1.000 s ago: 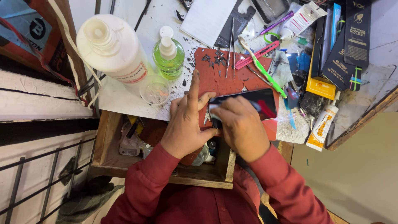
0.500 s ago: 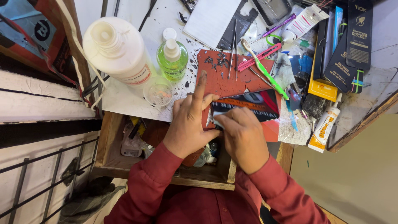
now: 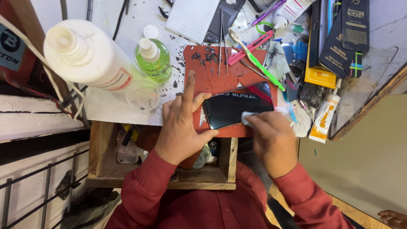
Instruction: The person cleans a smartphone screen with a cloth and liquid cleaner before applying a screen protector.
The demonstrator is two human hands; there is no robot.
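A black smartphone (image 3: 234, 109) lies screen-up on a red work mat (image 3: 220, 72) at the bench's near edge. My left hand (image 3: 182, 125) rests at the phone's left end, thumb and fingers pinching its edge, the index finger pointing up the mat. My right hand (image 3: 273, 140) sits at the phone's lower right and presses a small pale wipe (image 3: 247, 117) against the screen between its fingertips.
A big white bottle (image 3: 82, 57), a green gel pump bottle (image 3: 152, 59) and a clear cup (image 3: 143, 96) stand left of the mat. Tweezers (image 3: 221, 40), a green toothbrush (image 3: 254, 59), a glue tube (image 3: 324, 118) and dark boxes (image 3: 343, 36) crowd the right. An open wooden drawer (image 3: 98, 152) sits below.
My right hand has slid to the right along the phone, uncovering most of the screen. My left hand stayed at the phone's left end with its index finger still raised.
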